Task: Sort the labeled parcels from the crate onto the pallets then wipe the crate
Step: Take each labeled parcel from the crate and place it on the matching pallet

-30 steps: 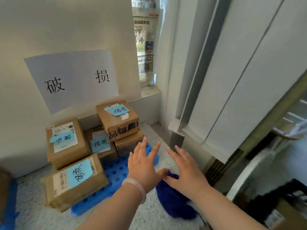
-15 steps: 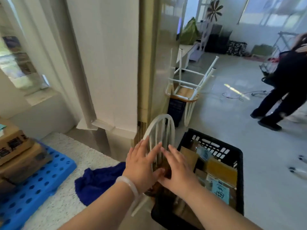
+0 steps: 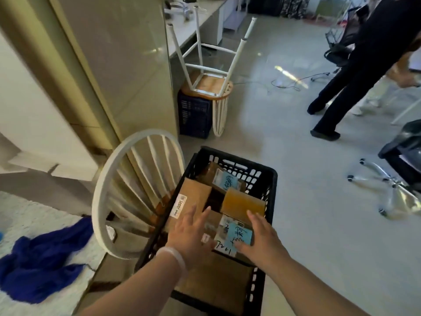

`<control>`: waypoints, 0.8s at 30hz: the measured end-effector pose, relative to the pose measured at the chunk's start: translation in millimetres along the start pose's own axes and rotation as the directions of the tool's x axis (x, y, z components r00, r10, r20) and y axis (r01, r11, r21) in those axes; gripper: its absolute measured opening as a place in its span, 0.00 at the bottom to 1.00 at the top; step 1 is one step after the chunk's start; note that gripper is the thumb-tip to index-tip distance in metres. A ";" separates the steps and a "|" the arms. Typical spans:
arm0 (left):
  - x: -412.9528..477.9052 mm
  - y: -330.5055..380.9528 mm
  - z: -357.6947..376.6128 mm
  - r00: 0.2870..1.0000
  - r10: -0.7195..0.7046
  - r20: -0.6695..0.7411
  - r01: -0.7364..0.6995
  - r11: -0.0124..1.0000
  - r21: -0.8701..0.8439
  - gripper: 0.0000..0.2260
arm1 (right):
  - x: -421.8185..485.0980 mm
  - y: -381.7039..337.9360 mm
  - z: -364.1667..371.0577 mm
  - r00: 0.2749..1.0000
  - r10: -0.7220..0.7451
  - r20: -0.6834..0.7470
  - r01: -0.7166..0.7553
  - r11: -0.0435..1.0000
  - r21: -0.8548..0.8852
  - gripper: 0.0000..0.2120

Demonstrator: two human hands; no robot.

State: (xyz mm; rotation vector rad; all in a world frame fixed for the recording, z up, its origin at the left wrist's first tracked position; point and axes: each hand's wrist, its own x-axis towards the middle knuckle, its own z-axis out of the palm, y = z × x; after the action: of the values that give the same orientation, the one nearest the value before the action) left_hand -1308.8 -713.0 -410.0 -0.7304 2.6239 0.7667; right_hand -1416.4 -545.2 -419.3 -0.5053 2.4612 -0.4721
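- The black plastic crate [image 3: 272,192] stands lengthwise away from the person, its far end angled slightly right. Cardboard parcels fill it.
- A white spindle-back chair [image 3: 102,201] stands against the crate's left side.
- A crumpled blue cloth [image 3: 41,265] lies well left of the crate, beyond the chair.
- A large flat cardboard parcel [image 3: 216,283] fills the crate's near end.
- A plain brown parcel [image 3: 193,195] with a white barcode strip lies along the crate's left wall, its length following the crate's.
- A tape-wrapped tan parcel [image 3: 241,204] sits near the crate's right wall, and a blue-noted parcel [image 3: 225,181] lies at the far end.
- The left hand [image 3: 189,236] is over the crate's middle, fingers straight and spread, gripping nothing.
- The right hand [image 3: 262,238] is beside it nearer the right wall, fingers likewise spread and empty.
- A parcel with a handwritten blue note [image 3: 239,233] lies between the hands. Whether either hand touches it cannot be told.
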 end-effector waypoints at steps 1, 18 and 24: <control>5.2 3.1 6.0 1.000 -0.014 0.016 0.014 1.000 -0.012 0.36 | 5.0 5.3 0.6 1.000 0.007 0.013 -0.007 1.000 0.004 0.46; 79.1 20.2 16.0 0.977 -0.208 0.048 0.212 0.966 -0.146 0.36 | 91.9 -7.5 -13.9 0.999 -0.047 -0.002 0.047 0.993 0.112 0.41; 129.2 52.6 39.1 0.991 -0.082 0.107 0.100 0.979 -0.178 0.37 | 114.2 20.6 -26.0 0.964 0.266 0.025 -0.255 0.884 0.393 0.37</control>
State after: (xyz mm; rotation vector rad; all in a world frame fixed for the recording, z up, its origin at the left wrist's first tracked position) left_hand -1438.1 -702.1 -474.4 -0.8334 2.4364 0.9997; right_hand -1524.1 -573.2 -461.3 0.0011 2.3273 -0.8386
